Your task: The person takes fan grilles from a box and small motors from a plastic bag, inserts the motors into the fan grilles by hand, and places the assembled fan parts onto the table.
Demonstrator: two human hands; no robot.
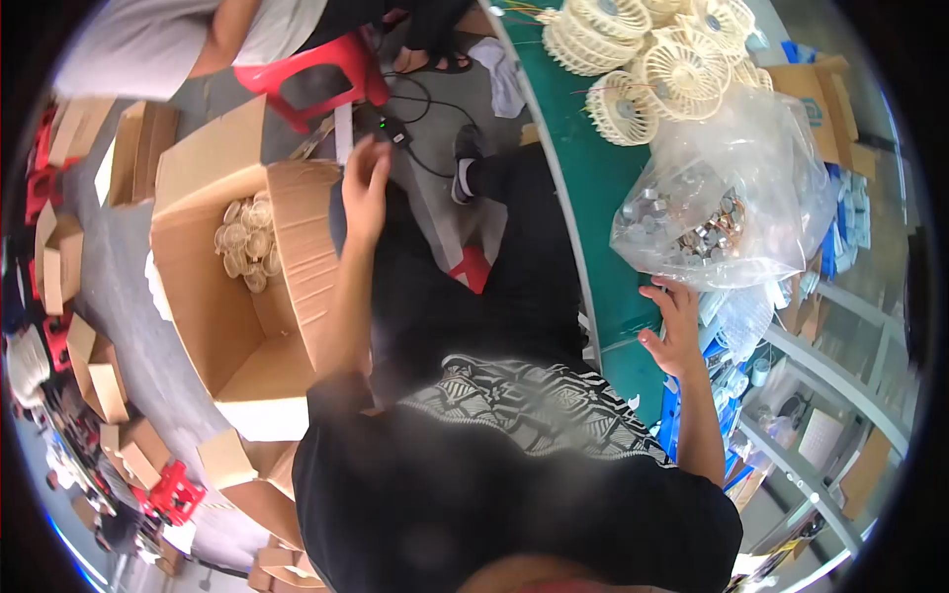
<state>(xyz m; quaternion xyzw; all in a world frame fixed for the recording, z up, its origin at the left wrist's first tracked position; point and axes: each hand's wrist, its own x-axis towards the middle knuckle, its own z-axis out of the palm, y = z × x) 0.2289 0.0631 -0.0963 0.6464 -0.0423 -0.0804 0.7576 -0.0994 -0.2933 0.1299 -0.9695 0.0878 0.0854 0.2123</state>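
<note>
The left hand [364, 193] hangs over the floor beside the inner flap of the big open cardboard box [237, 287], fingers loosely curled and, as far as the view shows, with nothing in them; it is blurred, so a small part pinched there cannot be ruled out. Inside the box, against its far wall, lies a small heap of cream fan grilles [245, 247], close to that hand but not touching it. The right hand [672, 331] rests spread at the near edge of the green worktop [593, 188], fingers open and flat, its fingertips just at the lower fold of the clear plastic bag [727, 203] of small round metal parts, gripping nothing. A pile of assembled cream fan heads [643, 59] lies further along the worktop, towards its far end. To do this well, I would judge that the left hand should go down past the flap rather than over it, since the flap leans inward and would catch the wrist, and should take a grille by its rim, not its thin ribs. The right hand seems best kept planted on the worktop edge as a brace while the body leans over, clear of the slack bag so that it does not slide
</note>
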